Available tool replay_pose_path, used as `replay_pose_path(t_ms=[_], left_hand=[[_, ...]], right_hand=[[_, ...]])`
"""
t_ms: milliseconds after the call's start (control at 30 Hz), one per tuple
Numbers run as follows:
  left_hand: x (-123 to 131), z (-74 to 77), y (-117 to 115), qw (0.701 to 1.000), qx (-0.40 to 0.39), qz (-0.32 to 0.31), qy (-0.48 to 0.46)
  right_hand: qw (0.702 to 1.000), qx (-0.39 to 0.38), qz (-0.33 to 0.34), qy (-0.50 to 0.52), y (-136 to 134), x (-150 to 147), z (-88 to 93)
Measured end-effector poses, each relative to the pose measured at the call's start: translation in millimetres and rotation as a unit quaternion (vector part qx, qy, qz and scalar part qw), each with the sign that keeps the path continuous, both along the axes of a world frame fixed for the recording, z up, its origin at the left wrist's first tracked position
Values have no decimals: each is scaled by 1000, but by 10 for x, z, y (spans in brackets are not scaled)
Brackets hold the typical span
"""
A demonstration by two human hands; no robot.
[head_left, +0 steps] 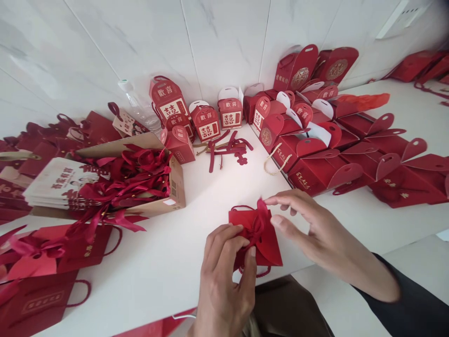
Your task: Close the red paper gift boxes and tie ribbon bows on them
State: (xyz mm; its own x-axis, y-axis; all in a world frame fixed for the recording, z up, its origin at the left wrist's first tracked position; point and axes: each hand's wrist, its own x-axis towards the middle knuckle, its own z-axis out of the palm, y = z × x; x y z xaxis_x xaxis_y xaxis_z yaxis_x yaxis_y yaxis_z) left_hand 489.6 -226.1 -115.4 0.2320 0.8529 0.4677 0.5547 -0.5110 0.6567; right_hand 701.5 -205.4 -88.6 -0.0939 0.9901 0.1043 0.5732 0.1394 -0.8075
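Evidently, left hand [226, 267] clamps, right hand [312, 229] stands loose

Landmark: cardboard carton [178, 182]. Red bag [271, 250] lies flat on the white table [157, 262], to the right of the carton and nearer the person, apart from it.

Grip, left: thumb and fingers closed on the red ribbon [260, 217] about its knot, knuckles over the bag's left part. Probable reason: pins the knot and steadies a light bag against the table. Grip, right: thumb and forefinger parted, fingertips beside the ribbon's upper end; contact cannot be told. The wide posture would suit guiding a loose end.

Placement: ribbon bows [143, 161] heaped in the carton, presumably for easy reach. Maroon boxes [326, 173] massed well right of the carton, presumably to spare working room between.

Appearance of bag: bright red, smooth, a curved flap edge showing at right; the ribbon is glossier, deeper in hue, its upper end sticking up. Cord handles [264, 273] loop out at the far and near edges. Middle of the front is hidden by the left fingers.
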Motion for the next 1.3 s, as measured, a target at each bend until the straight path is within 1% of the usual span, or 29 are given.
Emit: replay_pose_path(t_ms=[33, 100, 233, 300, 400, 567, 633, 700, 767, 867, 1033, 1300], left_hand=[[-2, -3, -2, 1000, -1, 5, 1], [-11, -12, -6, 1000, -5, 17, 7], [-34, -31, -13, 999, -14, 27, 19], [-37, -40, -19, 999, -25, 34, 13], [-34, -46, -26, 998, -48, 52, -6], [-35, -47, -20, 997, -59, 43, -12], [-35, -50, -18, 996, -65, 49, -20], [-35, -54, -18, 996, -70, 53, -24], [-35, -56, -19, 996, -71, 56, -22], [-27, -47, -26, 996, -69, 54, -16], [16, -12, -54, 988, -111, 93, -57], [19, 29, -62, 983, -147, 79, -79]], right_hand=[[1000, 3, 21, -1, 9, -30, 0], [999, -2, 37, -2, 21, -69, -19], [1000, -1, -1, -14, 42, -42, -82], [1000, 0, -1, -20, 59, -5, -97], [999, -19, 37, -8, 80, 26, -82], [996, -24, 73, 46, 82, 6, -16], [994, -32, 102, 38, 87, 5, -6], [993, -24, 117, 20, 97, 11, -16], [993, -14, 113, 10, 102, 17, -36], [994, -29, 102, 8, 93, 15, -57], [996, -38, 86, 7, 48, 11, -66], [996, -24, 86, 4, 38, 20, -94]])
